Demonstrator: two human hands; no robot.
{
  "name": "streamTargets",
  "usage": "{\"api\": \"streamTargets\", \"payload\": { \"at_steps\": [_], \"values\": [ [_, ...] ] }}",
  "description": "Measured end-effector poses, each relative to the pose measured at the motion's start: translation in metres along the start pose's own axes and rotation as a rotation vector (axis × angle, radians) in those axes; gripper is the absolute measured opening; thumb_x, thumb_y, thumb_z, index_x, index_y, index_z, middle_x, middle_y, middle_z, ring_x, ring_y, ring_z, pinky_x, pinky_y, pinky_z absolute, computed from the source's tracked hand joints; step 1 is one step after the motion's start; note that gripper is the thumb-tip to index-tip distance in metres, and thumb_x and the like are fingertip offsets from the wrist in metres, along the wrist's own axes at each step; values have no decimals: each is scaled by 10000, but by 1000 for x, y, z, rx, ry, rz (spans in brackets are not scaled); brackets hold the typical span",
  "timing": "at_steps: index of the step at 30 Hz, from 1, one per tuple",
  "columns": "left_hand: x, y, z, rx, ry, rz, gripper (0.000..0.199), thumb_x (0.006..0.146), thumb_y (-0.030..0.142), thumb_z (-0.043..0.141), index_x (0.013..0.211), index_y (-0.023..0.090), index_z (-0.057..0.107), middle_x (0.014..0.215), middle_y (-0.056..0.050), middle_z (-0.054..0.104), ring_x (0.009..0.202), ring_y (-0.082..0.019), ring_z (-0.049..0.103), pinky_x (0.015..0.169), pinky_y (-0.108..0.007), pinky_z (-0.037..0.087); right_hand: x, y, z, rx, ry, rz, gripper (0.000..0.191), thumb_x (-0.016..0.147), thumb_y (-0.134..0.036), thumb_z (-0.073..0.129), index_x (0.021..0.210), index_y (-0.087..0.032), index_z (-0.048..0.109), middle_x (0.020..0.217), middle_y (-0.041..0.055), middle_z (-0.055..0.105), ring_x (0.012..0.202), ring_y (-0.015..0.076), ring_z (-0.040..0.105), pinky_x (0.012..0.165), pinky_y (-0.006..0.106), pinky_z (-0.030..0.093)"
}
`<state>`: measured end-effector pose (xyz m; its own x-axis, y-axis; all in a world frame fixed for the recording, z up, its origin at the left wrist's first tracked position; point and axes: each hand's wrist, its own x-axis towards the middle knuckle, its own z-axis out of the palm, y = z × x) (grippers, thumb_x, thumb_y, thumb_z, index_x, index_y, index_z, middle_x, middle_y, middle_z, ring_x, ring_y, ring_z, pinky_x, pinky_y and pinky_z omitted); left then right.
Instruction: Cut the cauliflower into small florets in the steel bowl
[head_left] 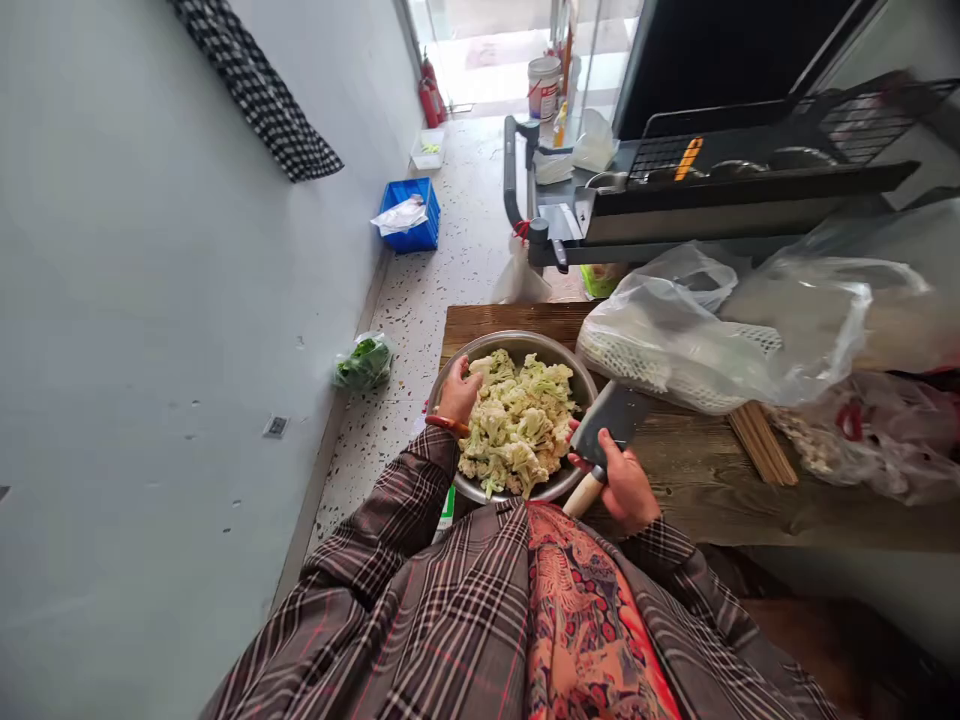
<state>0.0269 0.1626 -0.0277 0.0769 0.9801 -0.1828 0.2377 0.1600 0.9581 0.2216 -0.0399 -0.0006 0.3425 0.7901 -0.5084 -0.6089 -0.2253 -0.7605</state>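
Observation:
A wide metal basin point(551, 343) full of cut cauliflower florets point(517, 425) stands at the near left end of the wooden table. At its upper left rim is my left hand point(457, 392), thumb on the inner side and fingers curled at the edge, partly hidden. My right hand point(628, 488) is closed on a cleaver point(611, 422) just right of the basin. Its thumb presses on the flat of the dark blade, and its fingertips show from beneath the blade's left side. The cleaver's pale wooden handle points down and left, close to the basin's rim.
Plastic bags point(675, 330) cover the back right of the wooden table point(697, 480), beside a bundle of wooden sticks point(761, 445). A grey cart point(559, 250) stands behind. Bagged greens point(365, 362) and a blue crate point(412, 235) lie along the left wall.

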Motion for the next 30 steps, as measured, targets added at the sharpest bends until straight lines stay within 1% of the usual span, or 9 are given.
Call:
{"api": "streamTargets", "payload": {
  "at_steps": [2, 6, 9, 11, 14, 19, 26, 28, 30],
  "values": [
    [11, 5, 17, 151, -56, 77, 443, 748, 237, 630, 1177, 142, 574, 1213, -141, 600, 992, -213, 622, 926, -379, 485, -1, 3, -3, -13, 26, 16, 443, 816, -537, 574, 1114, -210, 592, 1165, 134, 671, 988, 264, 676, 634, 341, 592],
    [20, 17, 65, 424, -273, 274, 346, 784, 181, 551, 1122, 134, 609, 1102, -125, 641, 966, -215, 627, 919, -397, 489, 1, 5, -9, -10, 34, 26, 503, 799, -560, 568, 1158, -207, 594, 1184, 150, 660, 980, 276, 676, 643, 353, 584],
    [21, 24, 102, 740, -453, 459, 396, 793, 157, 533, 1188, 147, 574, 1236, -128, 583, 1166, -225, 539, 1036, -380, 407, 3, 7, -10, -6, 32, 54, 524, 782, -595, 578, 1120, -197, 626, 1196, 151, 657, 983, 287, 672, 659, 361, 580],
    [20, 25, 121, 996, -561, 467, 432, 811, 149, 500, 1241, 178, 540, 1325, -111, 528, 1234, -219, 489, 1067, -371, 366, 7, 9, -11, 38, -1, 64, 524, 764, -597, 608, 1102, -198, 640, 1220, 145, 646, 995, 294, 666, 678, 374, 579],
    [21, 21, 139, 1106, -594, 434, 355, 799, 196, 541, 1147, 165, 601, 1195, -141, 600, 1153, -272, 548, 996, -426, 409, 11, 10, -12, 83, -34, 57, 507, 750, -586, 644, 1088, -207, 661, 1221, 139, 647, 1015, 298, 659, 708, 387, 576],
    [19, 12, 146, 1207, -534, 332, 396, 758, 356, 621, 1097, 151, 611, 1165, -172, 595, 1154, -333, 537, 940, -477, 427, 16, 14, -16, 111, -25, 44, 502, 728, -568, 686, 1075, -204, 670, 1203, 136, 657, 1005, 294, 666, 727, 395, 571],
    [20, 15, 137, 1184, -478, 249, 378, 684, 314, 682, 1024, 170, 601, 1110, -131, 624, 1119, -300, 552, 916, -435, 435, 16, 14, -13, 65, 2, 28, 576, 690, -605, 694, 1102, -204, 654, 1181, 150, 666, 978, 306, 679, 692, 400, 574],
    [19, 20, 128, 995, -439, 194, 352, 659, 292, 697, 970, 157, 604, 1029, -113, 643, 1042, -279, 579, 900, -422, 441, 11, 8, -11, 53, 14, 27, 587, 685, -611, 692, 1095, -192, 654, 1170, 156, 669, 962, 309, 682, 676, 401, 575],
    [19, 23, 115, 539, -377, 99, 305, 634, 218, 700, 914, 147, 605, 908, -68, 653, 927, -227, 595, 865, -380, 460, 6, 3, -10, 60, 12, 15, 578, 690, -598, 691, 1084, -178, 652, 1153, 163, 675, 949, 310, 683, 666, 400, 577]
  ]
}}
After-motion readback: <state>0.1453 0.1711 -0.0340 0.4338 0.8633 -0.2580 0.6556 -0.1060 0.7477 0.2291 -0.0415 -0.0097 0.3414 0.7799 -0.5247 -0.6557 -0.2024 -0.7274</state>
